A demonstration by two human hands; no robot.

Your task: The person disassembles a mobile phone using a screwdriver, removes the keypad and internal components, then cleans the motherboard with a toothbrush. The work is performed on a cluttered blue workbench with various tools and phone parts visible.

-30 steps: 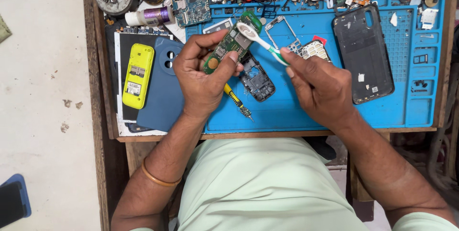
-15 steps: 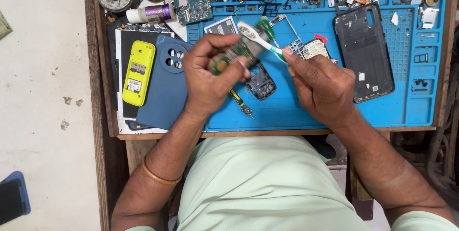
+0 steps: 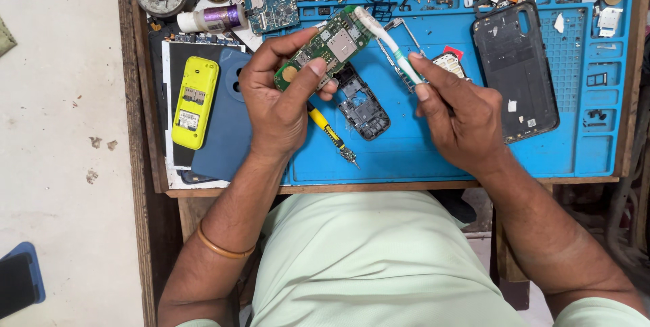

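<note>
My left hand [image 3: 281, 100] grips a small green circuit board [image 3: 326, 48], held tilted above the blue work mat [image 3: 406, 151]. My right hand [image 3: 460, 114] holds a white and green toothbrush [image 3: 389, 46] by its handle, and the bristled head rests on the board's upper right end. Under the two hands a dark phone frame [image 3: 362, 103] lies on the mat. A yellow-handled screwdriver [image 3: 332, 136] lies beside it, partly hidden by my left hand.
A yellow phone back [image 3: 195, 101] and a blue-grey phone cover [image 3: 227, 124] lie at the left. A black phone rear shell [image 3: 516, 70] lies at the right. Loose boards, parts and a small bottle [image 3: 213, 19] crowd the mat's far edge.
Both hands have shifted a little, and the circuit board now faces up in full view. The toothbrush head has moved along the board to its upper right end.
</note>
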